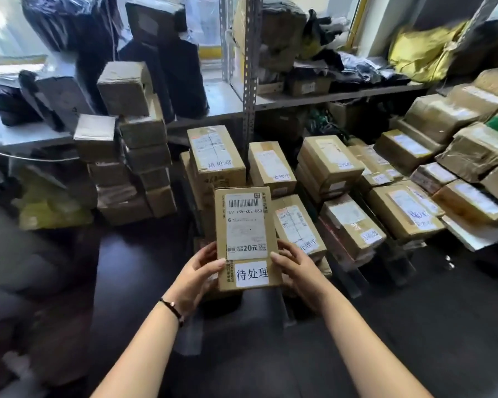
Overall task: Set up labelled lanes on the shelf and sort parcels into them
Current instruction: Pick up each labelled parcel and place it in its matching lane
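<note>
Forearms are stretched in from the bottom, dark bracelet [171,307] worn on the left wrist. Box [246,225] is held up mid-frame, gripped at its near end: left hand [197,271] curled round its left edge, right hand [296,268] round its right edge, thumbs laid on top. White sticker [252,273] w/ black chars is stuck on that near end. Stickered stacks [216,150] are piled just behind & right of the box, shelf post [249,90] further behind.

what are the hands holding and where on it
A cardboard parcel, gripped at its near end: left hand on the left edge, right hand on the right.
</note>
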`<state>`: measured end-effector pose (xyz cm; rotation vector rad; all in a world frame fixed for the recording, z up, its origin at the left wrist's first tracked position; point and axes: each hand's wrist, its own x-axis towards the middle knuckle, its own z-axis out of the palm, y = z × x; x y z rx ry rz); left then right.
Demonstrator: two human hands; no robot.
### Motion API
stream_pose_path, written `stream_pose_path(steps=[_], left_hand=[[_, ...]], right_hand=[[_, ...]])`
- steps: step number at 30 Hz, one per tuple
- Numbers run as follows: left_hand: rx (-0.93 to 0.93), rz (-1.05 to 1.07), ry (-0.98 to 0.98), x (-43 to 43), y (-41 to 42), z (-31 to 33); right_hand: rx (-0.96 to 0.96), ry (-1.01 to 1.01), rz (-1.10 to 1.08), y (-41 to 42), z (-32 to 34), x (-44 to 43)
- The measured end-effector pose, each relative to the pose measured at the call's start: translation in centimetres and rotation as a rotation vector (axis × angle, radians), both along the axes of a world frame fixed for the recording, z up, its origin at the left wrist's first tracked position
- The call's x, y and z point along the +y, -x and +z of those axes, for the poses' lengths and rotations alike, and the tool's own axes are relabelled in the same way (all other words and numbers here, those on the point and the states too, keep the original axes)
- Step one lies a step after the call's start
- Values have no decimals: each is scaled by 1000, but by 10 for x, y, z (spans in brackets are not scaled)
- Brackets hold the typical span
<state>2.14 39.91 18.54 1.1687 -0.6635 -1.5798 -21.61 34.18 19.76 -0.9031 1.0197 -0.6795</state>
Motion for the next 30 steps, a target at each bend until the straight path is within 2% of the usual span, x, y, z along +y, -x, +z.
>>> stream_pose_path(steps=[6, 16, 23, 30], left_hand=[[-113, 54, -53, 9, 16, -5], [-252, 151, -116, 1, -25, -23], [-277, 302, -239, -1, -67, -65], [-270, 390, -332, 20, -80, -84]], right_hand=[[41, -71, 92, 13, -10, -23], [98, -127, 173, 6, -26, -39], [242, -211, 148, 10, -66, -43], [347, -271, 268, -18, -89, -41]])
